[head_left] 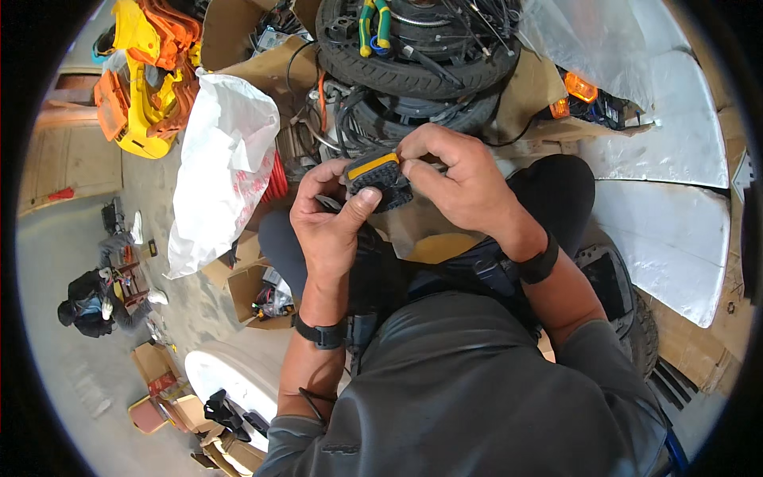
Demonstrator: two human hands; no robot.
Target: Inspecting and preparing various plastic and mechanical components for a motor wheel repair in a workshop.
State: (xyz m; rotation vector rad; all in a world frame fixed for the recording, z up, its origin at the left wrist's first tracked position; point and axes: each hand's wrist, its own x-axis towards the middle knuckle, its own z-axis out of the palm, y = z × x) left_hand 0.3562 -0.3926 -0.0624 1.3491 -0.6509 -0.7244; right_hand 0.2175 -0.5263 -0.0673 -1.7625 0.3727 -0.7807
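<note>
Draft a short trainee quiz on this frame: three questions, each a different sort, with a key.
1. Multiple choice: what colour is the strip on the black pedal-like part in the left hand? A red; B yellow; C white.
2. True or false: the white plastic bag is to the left of that hand.
3. Fill in: the green-and-yellow-handled tool lies on top of a stacked ____.

Key: 1 B; 2 true; 3 wheel.

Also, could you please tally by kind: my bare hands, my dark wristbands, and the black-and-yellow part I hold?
Bare hands: 2 (left hand, right hand)
Dark wristbands: 2 (left wristband, right wristband)
Black-and-yellow part: 1
Total: 5
</note>
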